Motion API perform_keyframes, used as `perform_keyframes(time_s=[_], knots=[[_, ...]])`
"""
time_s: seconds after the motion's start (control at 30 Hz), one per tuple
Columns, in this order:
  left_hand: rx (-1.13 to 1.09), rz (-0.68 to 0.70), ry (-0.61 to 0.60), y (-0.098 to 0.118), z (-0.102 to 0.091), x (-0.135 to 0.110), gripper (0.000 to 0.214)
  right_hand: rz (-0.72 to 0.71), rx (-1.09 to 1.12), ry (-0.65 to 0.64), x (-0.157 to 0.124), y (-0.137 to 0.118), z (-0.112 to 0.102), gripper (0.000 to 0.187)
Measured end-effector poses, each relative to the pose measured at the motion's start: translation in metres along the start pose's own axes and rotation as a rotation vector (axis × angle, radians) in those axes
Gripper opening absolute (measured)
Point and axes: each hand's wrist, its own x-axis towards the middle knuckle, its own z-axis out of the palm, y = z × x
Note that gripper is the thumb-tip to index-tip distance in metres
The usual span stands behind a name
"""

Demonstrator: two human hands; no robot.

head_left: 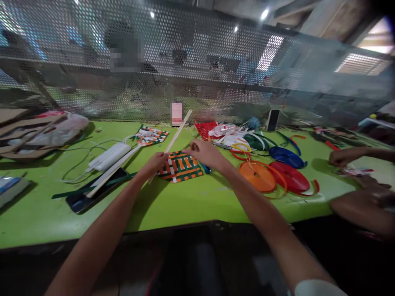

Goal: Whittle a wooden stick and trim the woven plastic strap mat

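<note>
My left hand [157,161] is closed around a pale, flat wooden stick [179,131] at the left edge of a woven hand fan [187,167]. The fan is a small panel of green, orange and white strips, and the stick slants up past it. At the panel's upper edge is my right hand [205,153], its thumb and curled fingers pinching there. Whether a loose strip end is between those fingers is too small to tell. A blue object [206,168] lies partly hidden beside the panel, below my right hand.
Another woven fan [152,135] lies behind left, its stick crossing a dark phone-like object [82,202]. Nearby is a white power strip [111,156]. Orange [256,176], red [290,176] and blue [285,157] strip rolls lie right. A co-worker's hand [342,157] is far right. Perforated metal panel [197,53] behind.
</note>
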Motion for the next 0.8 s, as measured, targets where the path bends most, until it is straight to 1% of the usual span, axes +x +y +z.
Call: perform_keyframes(time_s=[0.03,0.07,0.1,0.13,0.2,0.23,0.3,0.4,0.47,0.53,0.57,0.67,0.73,0.8], knots=[[0.037,0.034,0.021,-0.001,0.0,0.001,0.034,0.129,-0.12,0.03,0.008,0.019,0.01,0.041],[0.087,0.074,0.046,-0.001,0.0,0.003,0.036,0.22,-0.195,0.013,0.012,0.037,0.02,0.043],[0.146,0.118,0.073,-0.002,0.0,0.004,0.037,0.276,-0.231,-0.054,0.014,0.055,0.029,0.047],[0.205,0.159,0.098,-0.002,0.0,0.005,0.038,0.312,-0.242,-0.133,0.014,0.069,0.036,0.05],[0.293,0.211,0.131,-0.001,0.0,0.005,0.038,0.34,-0.225,-0.213,0.012,0.089,0.045,0.048],[0.327,0.224,0.145,0.0,0.0,0.004,0.037,0.348,-0.209,-0.238,0.012,0.094,0.046,0.044],[0.401,0.228,0.173,0.003,0.0,0.001,0.036,0.357,-0.175,-0.24,0.012,0.097,0.045,0.034],[0.543,0.22,0.244,0.007,0.0,-0.006,0.037,0.347,-0.147,-0.15,0.013,0.099,0.036,0.016],[0.62,0.213,0.274,0.009,0.0,-0.009,0.037,0.335,-0.134,-0.089,0.012,0.102,0.03,0.014],[0.673,0.2,0.279,0.01,0.0,-0.01,0.036,0.312,-0.117,-0.024,0.011,0.108,0.026,0.016],[0.69,0.196,0.277,0.01,0.0,-0.011,0.036,0.281,-0.107,0.022,0.01,0.111,0.024,0.019],[0.707,0.222,0.26,0.01,0.0,-0.01,0.04,0.185,-0.129,0.166,0.011,0.116,0.023,0.037],[0.709,0.265,0.246,0.009,-0.001,-0.01,0.044,0.196,-0.208,0.251,0.013,0.115,0.023,0.039],[0.726,0.297,0.233,0.007,-0.002,-0.009,0.046,0.242,-0.292,0.322,0.013,0.112,0.022,0.048]])
